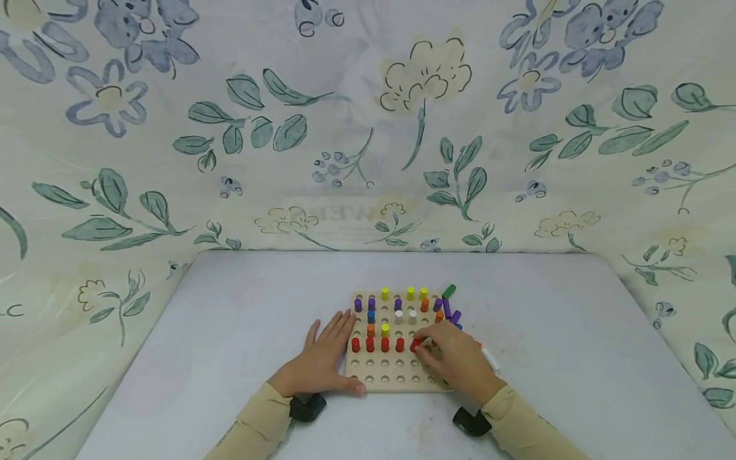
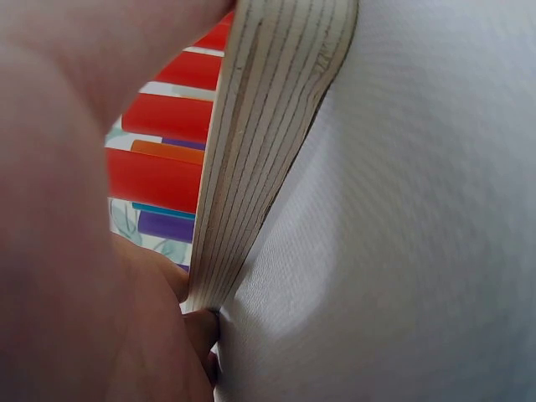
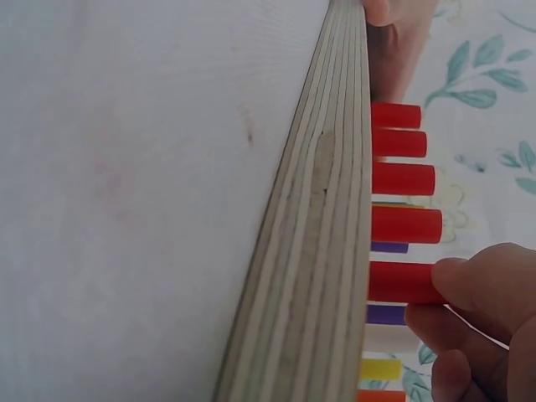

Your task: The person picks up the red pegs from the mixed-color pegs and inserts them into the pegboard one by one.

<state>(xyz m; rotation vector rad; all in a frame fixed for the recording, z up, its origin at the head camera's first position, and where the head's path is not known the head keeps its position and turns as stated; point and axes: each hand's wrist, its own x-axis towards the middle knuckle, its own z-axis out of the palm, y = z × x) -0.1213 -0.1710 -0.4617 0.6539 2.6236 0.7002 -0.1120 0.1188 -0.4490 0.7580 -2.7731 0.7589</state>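
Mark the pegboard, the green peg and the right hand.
Pegboard [image 1: 393,372], head view: bare wood between front holes.
Green peg [image 1: 449,291], head view: middle of its side.
Right hand [image 1: 462,358], head view: back of the hand.

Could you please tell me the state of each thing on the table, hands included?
Left hand: fingers straight, against the board's left edge
Right hand: pinching the fifth red peg
Board: flat on the table, partly filled
Four red pegs: upright in holes
Fifth red peg: upright, whether fully seated unclear
Green peg: slanted, by the far right corner
Loose white peg: lying beside the right hand
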